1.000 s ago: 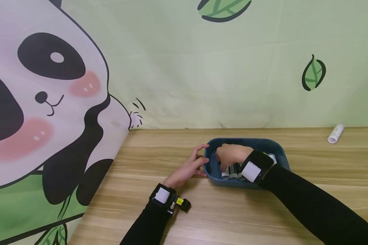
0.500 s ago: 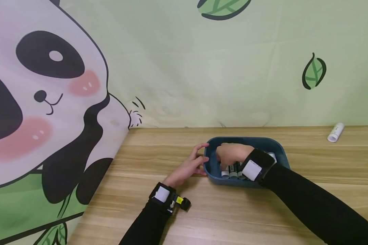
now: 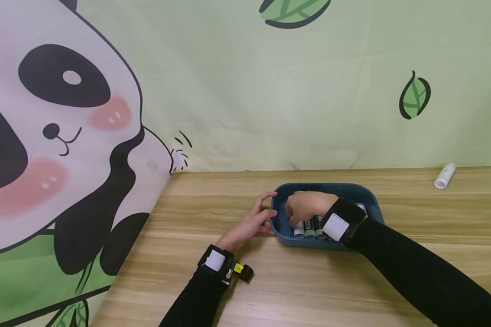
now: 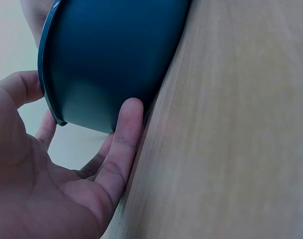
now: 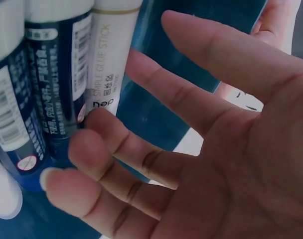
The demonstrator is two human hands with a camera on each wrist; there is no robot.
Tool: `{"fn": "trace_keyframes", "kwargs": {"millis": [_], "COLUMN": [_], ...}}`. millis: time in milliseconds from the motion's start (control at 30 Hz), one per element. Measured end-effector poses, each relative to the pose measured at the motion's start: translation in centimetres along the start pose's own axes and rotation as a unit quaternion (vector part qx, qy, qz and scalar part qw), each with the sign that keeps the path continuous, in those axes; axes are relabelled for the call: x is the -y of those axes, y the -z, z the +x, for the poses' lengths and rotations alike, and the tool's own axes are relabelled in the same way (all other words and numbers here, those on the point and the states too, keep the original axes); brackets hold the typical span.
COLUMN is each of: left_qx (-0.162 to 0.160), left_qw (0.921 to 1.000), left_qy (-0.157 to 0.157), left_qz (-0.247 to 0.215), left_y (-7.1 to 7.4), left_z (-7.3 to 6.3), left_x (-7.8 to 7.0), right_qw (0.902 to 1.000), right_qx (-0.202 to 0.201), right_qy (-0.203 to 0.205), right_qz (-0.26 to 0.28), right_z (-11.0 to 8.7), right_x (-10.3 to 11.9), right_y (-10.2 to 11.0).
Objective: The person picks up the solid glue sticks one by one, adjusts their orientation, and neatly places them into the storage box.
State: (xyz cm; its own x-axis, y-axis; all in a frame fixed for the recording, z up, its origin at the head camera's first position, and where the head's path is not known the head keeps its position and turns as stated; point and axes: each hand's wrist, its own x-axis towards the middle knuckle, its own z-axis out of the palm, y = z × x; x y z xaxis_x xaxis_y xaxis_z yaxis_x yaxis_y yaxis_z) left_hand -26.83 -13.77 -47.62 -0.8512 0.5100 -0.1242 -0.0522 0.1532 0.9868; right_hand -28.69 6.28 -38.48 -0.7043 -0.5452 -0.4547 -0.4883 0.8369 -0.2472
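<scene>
A dark blue bin [image 3: 327, 244] stands on the table with several glue sticks standing in it. My left hand [image 3: 251, 225] is at its left end, fingers spread and touching the wall and rim. In the left wrist view, one straight finger lies along the bin's outer wall near the table. My right hand [image 3: 308, 206] reaches inside the bin. Its fingertips touch a white glue stick [image 5: 111, 55] at the end of the row, while the thumb stands apart. Beside that stick are a navy glue stick [image 5: 57, 84] and another navy glue stick [image 5: 12, 109]. The right forearm covers part of the bin.
A white tube-shaped stick [image 3: 445, 176] lies alone at the back right of the wooden table [image 3: 433, 227]. Behind the table hangs a green backdrop [image 3: 311, 104] printed with a panda and leaves.
My right fingers have shifted very slightly left inside the bin. The left hand and the bin hold their places; the head view has drifted a little.
</scene>
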Motion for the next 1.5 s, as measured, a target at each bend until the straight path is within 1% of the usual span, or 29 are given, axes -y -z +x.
{"fn": "trace_keyframes", "kwargs": {"millis": [167,367,467,600,700,800,967,1167,1433,1500], "left_qx": [0.000,0.001,-0.001,-0.003,-0.003,-0.004,-0.007,-0.009,-0.007,-0.007], "left_qw": [1.0000,1.0000,1.0000,1.0000,1.0000,1.0000,1.0000,0.9999,0.9999,0.9999], "left_qy": [0.000,0.000,0.000,0.003,0.000,-0.001,0.001,0.000,-0.008,-0.005], "left_qz": [-0.004,-0.003,-0.002,-0.002,-0.003,-0.004,-0.005,-0.008,-0.007,-0.006], "left_y": [0.0,0.0,0.0,0.0,0.0,0.0,-0.1,-0.1,-0.1,-0.1], "left_z": [0.0,-0.1,0.0,0.1,0.1,0.2,0.2,0.3,0.3,0.3], "left_x": [0.0,0.0,0.0,0.0,0.1,0.1,0.1,0.1,0.2,0.2], "right_qw": [1.0000,0.9991,0.9983,0.9968,0.9951,0.9930,0.9876,0.9775,0.9685,0.9655], "right_qx": [-0.007,-0.028,-0.036,-0.040,-0.052,-0.073,-0.113,-0.167,-0.197,-0.205], "right_qy": [0.003,0.031,0.039,0.039,0.041,0.046,0.058,0.066,0.052,0.048], "right_qz": [0.003,0.010,0.025,0.057,0.073,0.080,0.092,0.111,0.143,0.153], "right_z": [-0.4,-1.3,-1.9,-2.8,-3.6,-4.1,-5.0,-6.2,-7.4,-7.6], "right_x": [0.0,-0.9,-1.4,-2.1,-2.7,-3.4,-4.7,-6.3,-7.4,-7.8], "right_y": [0.2,0.8,1.3,1.9,2.1,2.4,3.0,3.4,3.3,3.2]}}
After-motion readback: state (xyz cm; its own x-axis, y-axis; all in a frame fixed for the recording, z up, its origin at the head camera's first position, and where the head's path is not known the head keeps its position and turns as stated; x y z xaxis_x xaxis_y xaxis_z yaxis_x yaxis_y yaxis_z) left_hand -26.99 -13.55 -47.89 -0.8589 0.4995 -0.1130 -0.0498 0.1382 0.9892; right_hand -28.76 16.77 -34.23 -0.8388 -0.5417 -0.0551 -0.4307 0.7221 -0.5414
